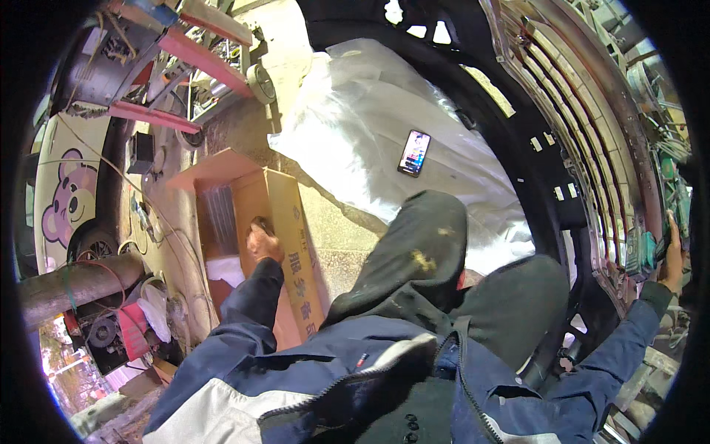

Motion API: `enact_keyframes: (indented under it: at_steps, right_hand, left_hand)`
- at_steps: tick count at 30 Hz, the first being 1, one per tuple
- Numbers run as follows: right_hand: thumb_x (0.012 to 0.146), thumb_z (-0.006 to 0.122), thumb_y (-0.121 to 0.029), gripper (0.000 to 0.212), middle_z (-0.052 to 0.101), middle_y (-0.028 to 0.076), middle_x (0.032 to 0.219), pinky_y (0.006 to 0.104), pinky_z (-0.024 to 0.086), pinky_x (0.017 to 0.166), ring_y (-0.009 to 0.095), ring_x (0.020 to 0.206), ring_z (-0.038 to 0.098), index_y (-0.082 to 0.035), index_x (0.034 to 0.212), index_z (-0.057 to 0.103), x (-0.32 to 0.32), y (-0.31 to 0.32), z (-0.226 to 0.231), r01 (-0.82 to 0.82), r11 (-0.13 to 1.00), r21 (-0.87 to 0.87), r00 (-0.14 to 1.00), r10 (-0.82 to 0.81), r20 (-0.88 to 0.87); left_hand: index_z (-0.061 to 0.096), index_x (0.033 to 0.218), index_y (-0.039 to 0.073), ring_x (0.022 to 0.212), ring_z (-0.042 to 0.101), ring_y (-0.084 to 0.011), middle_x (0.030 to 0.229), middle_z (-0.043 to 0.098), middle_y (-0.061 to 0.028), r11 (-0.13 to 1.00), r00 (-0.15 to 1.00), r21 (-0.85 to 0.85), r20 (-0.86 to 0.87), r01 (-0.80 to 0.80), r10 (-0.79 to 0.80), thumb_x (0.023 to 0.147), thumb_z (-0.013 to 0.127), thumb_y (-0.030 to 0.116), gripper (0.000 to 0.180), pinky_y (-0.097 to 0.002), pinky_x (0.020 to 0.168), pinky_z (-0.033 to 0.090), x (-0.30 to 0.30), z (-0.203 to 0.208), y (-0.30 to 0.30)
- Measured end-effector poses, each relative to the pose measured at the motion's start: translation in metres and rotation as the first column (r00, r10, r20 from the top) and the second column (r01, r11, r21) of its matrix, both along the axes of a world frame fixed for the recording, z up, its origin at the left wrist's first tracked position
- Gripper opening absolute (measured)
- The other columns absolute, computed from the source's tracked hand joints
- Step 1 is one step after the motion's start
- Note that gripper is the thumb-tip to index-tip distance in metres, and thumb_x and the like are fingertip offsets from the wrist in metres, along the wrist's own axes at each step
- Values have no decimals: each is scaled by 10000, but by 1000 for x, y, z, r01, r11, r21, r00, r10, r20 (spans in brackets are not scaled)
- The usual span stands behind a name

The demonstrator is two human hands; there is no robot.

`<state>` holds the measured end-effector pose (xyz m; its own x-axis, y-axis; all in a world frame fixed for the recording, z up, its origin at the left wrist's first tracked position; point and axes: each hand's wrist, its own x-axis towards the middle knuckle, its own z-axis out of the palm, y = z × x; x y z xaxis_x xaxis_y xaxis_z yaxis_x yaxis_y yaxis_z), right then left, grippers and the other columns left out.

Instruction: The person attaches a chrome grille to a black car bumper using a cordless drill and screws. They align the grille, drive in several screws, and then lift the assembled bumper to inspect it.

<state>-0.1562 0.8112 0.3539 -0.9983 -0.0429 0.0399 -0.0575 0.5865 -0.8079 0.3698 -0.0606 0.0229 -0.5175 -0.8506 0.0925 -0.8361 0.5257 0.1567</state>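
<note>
The hands were well apart. The left hand (264,243) curled at a dark object (260,222) within the carton (289,222); the right hand (671,259) extended beside a green object (648,250). Neither grip could be confirmed. Good handling called for firm left-hand purchase, clear of carton edges.

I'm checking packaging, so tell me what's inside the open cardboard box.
White material and a grey, lined surface show inside the box. Whatever lies beneath the material or behind the left sleeve is covered.
</note>
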Motion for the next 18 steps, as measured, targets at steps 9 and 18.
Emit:
enact_keyframes:
  at_steps: [9, 18]
  right_hand:
    - [1104, 440, -165, 459, 522, 101, 1563, 338, 312, 1237, 206, 1444, 482, -20, 1532, 523, 15, -13, -17, 85, 914, -397, 996, -82, 24]
    - [1051, 611, -179, 448, 638, 127, 1433, 342, 426, 1146, 235, 1314, 607, 28, 1447, 587, 34, -55, -13, -1, 709, -705, 1000, -8, -10]
  left_hand:
    - [656, 1133, 24, 870, 697, -357, 962, 722, -195, 987, 927, 161, -366, -29, 87, 975, 535, 114, 218, -459, 822, 541, -65, 38, -25]
    - [723, 1071, -7, 813, 709, -289, 930, 754, -159, 807, 783, 198, -451, 557, -429, 1004, 547, 245, 315, -397, 778, 549, -332, 177, 20]
